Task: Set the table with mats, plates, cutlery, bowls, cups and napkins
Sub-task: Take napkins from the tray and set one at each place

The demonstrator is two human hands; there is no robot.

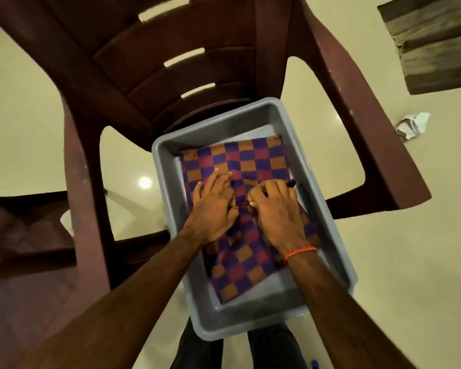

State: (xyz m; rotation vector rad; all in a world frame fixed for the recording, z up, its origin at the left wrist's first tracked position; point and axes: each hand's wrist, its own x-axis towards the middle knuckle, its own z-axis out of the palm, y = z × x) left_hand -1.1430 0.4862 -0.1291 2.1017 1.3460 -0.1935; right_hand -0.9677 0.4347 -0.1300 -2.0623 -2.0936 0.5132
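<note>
A grey plastic tub (171, 166) sits on the seat of a dark brown plastic chair (96, 83). Inside it lies a checkered cloth mat (250, 158) in purple, maroon and orange squares. My left hand (213, 209) rests on the cloth with its fingers spread and pressing a raised fold. Just to its right, my right hand (274, 211) has its fingers curled into the cloth, pinching it; an orange thread band circles that wrist. Whatever lies under the cloth is hidden.
The chair's arms flank the tub on both sides and its slatted back rises beyond it. A striped brown floor mat (431, 43) lies at the top right and a crumpled paper (411, 126) on the pale tiled floor. My dark trouser legs (197, 350) stand below the tub.
</note>
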